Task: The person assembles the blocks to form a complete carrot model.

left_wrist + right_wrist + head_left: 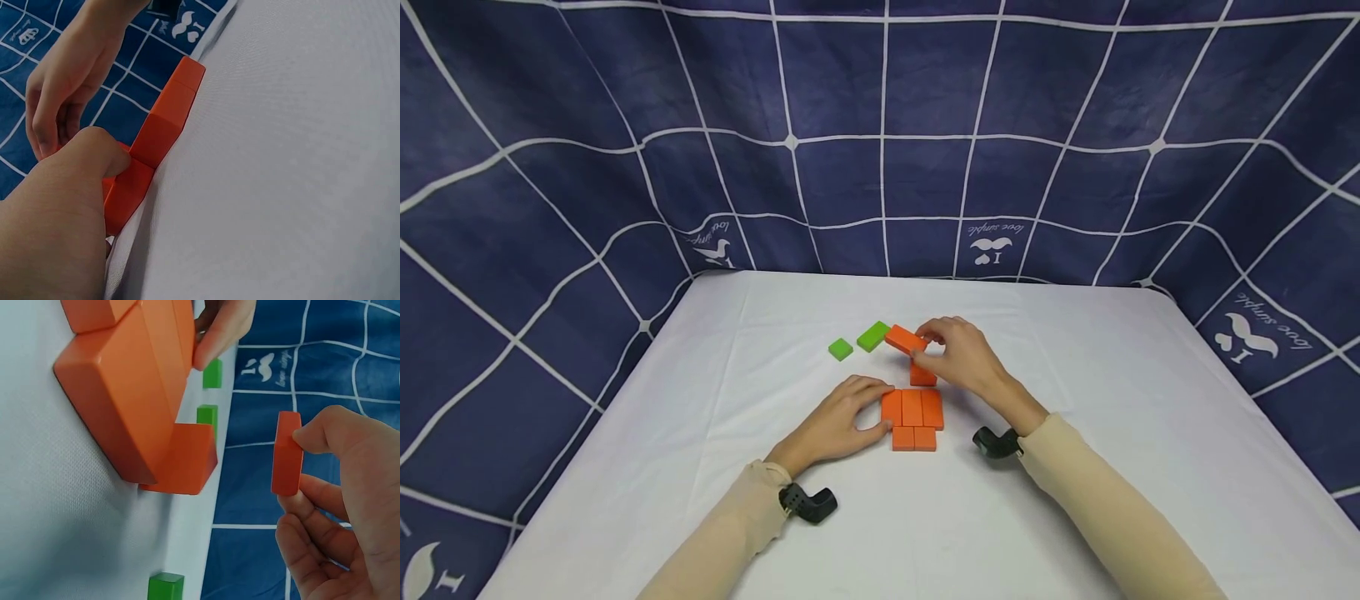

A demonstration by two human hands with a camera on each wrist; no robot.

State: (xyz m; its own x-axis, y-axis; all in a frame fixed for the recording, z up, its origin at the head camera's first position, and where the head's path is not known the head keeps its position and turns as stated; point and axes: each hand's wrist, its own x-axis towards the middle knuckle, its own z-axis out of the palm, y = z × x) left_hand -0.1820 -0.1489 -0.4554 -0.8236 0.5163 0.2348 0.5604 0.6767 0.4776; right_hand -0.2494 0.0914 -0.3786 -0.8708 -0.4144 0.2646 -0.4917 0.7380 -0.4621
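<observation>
Between thumb and fingers my right hand [962,354] pinches an orange block [904,339], raised off the table; the right wrist view shows this held block [287,453] edge-on. Below it lies another orange block [922,374], partly hidden by the hand. Nearer to me, three orange blocks [912,408] lie side by side, with two shorter orange blocks [913,438] against their near ends. My left hand [838,421] holds the leftmost of the three, thumb at its near end and a fingertip at its far end. The left wrist view shows that thumb [115,156] against the orange.
A small green block [840,348] and a longer green block [873,336] lie beyond my left hand. Another green block [165,587] shows in the right wrist view. White cloth [700,400] covers the table; a blue gridded curtain [925,175] hangs behind it.
</observation>
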